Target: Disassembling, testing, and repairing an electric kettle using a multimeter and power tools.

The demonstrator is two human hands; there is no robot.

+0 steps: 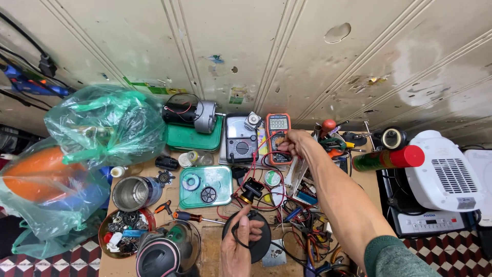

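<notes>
Multimeter [278, 137], orange-cased with a lit grey display, lies flat at the far edge of the counter [154, 177], directly under the right hand [293, 142]. Its long axis runs away from the person, display end toward the wall. The counter is a brown board crowded with parts; behind it stands a cream, ribbed metal wall [287, 56], dented and stained, and red-and-white checked floor tiles show below the near edge.

Right hand: arm extended, fingers bunched on the lower face of the multimeter, apparently at its dial; the exact grip cannot be told. Left hand [239, 241]: near the person, closed around a flat black round disc [247, 236], with a loop of black cable crossing its fingers.

Between the two hands lies a tangle of red and black wires [266, 197] around a small black component with a brass end. Just left of the right hand sits a grey analogue meter [241, 139] with a round knob. Further left: a green plastic tray [205, 185] holding small round parts, and a cylindrical motor [190, 114] resting on another green lid. Left of the left hand: an orange-handled screwdriver [188, 216], an open tin can [134, 192] and crinkled green plastic bags [102, 125]. Right of the right arm: a green spray can with a red cap [388, 158] lying on its side, and a white appliance [443, 172] with a vent grille.
</notes>
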